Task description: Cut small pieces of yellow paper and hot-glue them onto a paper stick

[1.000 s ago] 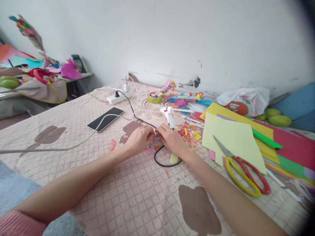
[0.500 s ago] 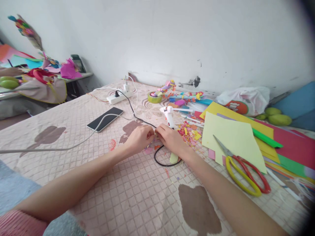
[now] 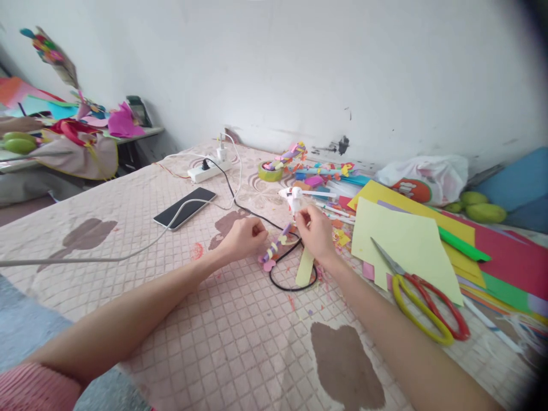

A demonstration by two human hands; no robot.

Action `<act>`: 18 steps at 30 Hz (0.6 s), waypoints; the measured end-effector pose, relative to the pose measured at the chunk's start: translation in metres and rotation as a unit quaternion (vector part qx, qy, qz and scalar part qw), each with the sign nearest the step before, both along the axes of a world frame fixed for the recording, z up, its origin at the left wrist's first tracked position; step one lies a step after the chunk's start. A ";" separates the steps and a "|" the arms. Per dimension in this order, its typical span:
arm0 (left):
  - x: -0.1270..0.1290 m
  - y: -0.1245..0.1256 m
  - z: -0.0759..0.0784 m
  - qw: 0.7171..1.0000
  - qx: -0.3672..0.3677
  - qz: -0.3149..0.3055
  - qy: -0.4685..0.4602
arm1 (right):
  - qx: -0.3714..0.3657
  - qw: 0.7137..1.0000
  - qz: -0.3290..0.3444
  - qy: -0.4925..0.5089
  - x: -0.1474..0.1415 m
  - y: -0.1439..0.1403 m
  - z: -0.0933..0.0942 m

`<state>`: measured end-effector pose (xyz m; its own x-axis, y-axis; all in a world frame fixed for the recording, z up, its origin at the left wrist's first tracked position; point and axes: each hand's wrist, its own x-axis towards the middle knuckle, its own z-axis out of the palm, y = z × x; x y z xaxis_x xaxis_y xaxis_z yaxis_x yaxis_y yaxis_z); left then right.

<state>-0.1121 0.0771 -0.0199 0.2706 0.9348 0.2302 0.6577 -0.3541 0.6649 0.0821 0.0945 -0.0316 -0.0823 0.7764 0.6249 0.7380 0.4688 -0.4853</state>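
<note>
My left hand (image 3: pixel 243 238) is closed, its fingers curled in; whatever may be in them is hidden. Just to its right lies a purple paper stick (image 3: pixel 271 251) with pale yellow strips wound round it and a pink piece at its lower end. My right hand (image 3: pixel 315 233) has its fingers closed at the handle of a white hot glue gun (image 3: pixel 293 197), whose lower part they cover. A black cord (image 3: pixel 274 281) loops on the table below the hands. Across the loop lies a pale yellow-green paper strip (image 3: pixel 305 268), partly under my right hand.
Red-and-yellow-handled scissors (image 3: pixel 422 302) lie on pale yellow paper (image 3: pixel 398 228) at right. A phone (image 3: pixel 185 208) and a white power strip (image 3: pixel 209 169) are at left. Behind are green tape (image 3: pixel 269 174) and a plastic bag (image 3: pixel 423 174). Another person's hand (image 3: pixel 21 124) shows far left.
My hands have parted. The right one has moved up and right to the glue gun's handle, while the left has stayed nearly in place. The purple paper stick now shows between them.
</note>
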 end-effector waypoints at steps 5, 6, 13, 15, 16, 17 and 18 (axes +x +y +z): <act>-0.003 0.004 -0.001 0.994 -0.056 0.028 -0.086 | -0.017 1.000 0.002 0.022 0.007 0.006 -0.004; -0.004 0.005 -0.002 0.991 -0.071 0.028 -0.114 | -0.017 1.000 -0.011 0.023 0.009 0.009 -0.005; -0.002 0.003 -0.001 0.955 -0.173 0.007 -0.242 | -0.078 0.991 -0.075 -0.073 0.009 0.046 -0.002; 0.000 0.002 0.002 0.938 -0.214 0.012 -0.273 | -0.122 0.986 -0.059 -0.098 0.003 0.056 0.000; 0.000 0.001 0.004 0.928 -0.231 0.015 -0.291 | -0.138 0.984 -0.061 -0.097 0.000 0.060 0.001; 0.000 0.001 0.005 0.919 -0.246 0.019 -0.308 | -0.147 0.983 -0.067 -0.091 -0.003 0.063 0.001; 0.000 0.001 0.006 0.909 -0.260 0.023 -0.325 | -0.151 0.982 -0.076 -0.081 -0.005 0.066 0.002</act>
<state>-0.1119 0.0778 -0.0140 0.1927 0.9699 -0.1488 0.0734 0.1370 0.9879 0.0767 0.1605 -0.0300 -0.0305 0.9351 0.3531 0.8674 0.2003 -0.4556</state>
